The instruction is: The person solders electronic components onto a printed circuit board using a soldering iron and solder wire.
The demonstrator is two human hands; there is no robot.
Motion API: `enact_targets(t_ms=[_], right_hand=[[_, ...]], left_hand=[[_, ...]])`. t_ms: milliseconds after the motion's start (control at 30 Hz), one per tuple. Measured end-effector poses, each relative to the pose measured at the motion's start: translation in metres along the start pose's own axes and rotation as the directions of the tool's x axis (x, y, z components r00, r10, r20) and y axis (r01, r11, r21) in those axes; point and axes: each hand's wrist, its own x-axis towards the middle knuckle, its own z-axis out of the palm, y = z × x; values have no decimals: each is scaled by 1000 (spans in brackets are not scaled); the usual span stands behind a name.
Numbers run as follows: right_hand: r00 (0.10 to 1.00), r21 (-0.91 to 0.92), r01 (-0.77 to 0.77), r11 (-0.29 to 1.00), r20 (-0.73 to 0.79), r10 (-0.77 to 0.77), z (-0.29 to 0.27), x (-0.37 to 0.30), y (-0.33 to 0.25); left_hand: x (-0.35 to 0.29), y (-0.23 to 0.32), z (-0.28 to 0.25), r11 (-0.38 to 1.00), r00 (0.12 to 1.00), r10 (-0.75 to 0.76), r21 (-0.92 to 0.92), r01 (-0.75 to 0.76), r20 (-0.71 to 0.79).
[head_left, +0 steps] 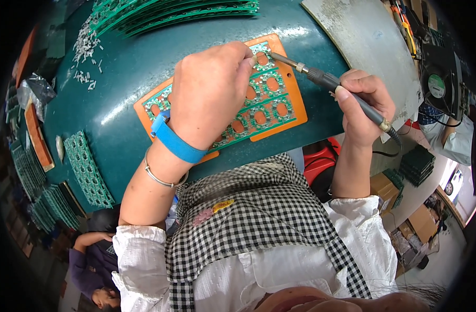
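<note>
Here we go: our right hand (367, 106) grips the iron (325, 79), tip at the board (268, 102) on the tray (297, 101); our left hand (212, 86) curls over, grasping what, we can't tell!

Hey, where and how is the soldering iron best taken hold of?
Probably by its dark handle, coming from the right, pen-style, as the right hand has it. The soldering iron is slim and slanted: its metal tip points up and left, and the cord leaves the opposite end, so the handle seems the safer grip.
</note>
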Motion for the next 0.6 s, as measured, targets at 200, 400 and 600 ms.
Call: enact_targets(t_ms=[200,400,600], right_hand=[[999,-67,24,997,30,-22,-2,0,-1],[998,-86,48,995,46,-44,-2,0,-5],[999,-80,32,996,-19,-33,-1,-7,-6]], left_hand=[[3,2,-2,1000,998,-26,-7,27,52],[2,0,4,999,999,33,16,-33,12],[-6,13,-12,999,995,37,-12,-36,95]])
